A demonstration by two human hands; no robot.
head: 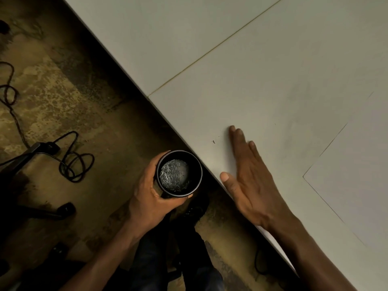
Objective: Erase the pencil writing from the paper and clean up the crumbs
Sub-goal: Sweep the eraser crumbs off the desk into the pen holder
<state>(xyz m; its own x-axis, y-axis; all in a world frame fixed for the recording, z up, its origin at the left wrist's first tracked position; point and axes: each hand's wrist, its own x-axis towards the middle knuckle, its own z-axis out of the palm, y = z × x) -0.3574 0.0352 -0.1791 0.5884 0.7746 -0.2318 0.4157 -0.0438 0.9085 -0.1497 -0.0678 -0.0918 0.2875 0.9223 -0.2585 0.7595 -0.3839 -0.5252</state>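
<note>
Just below the table (273, 70) edge, the left hand (147, 198) grips a dark cup (179, 173) holding swept-up crumbs (173, 172). Flat on the table with fingers straight, the right hand (249, 175) looks mid-sweep. A few specks (213, 141) lie near the edge, needing brushing into the cup. Paper (357, 175) lies toward the right.

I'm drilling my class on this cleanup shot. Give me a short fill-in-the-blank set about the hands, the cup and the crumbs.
1. The left hand holds a black ____ just below the table edge.
2. The right hand lies ____ on the table, fingers straight.
3. Most crumbs lie inside the ____.
4. A few stray bits lie on the table ahead of the ____ hand's fingertips.

Missing words: cup; flat; cup; right
</note>
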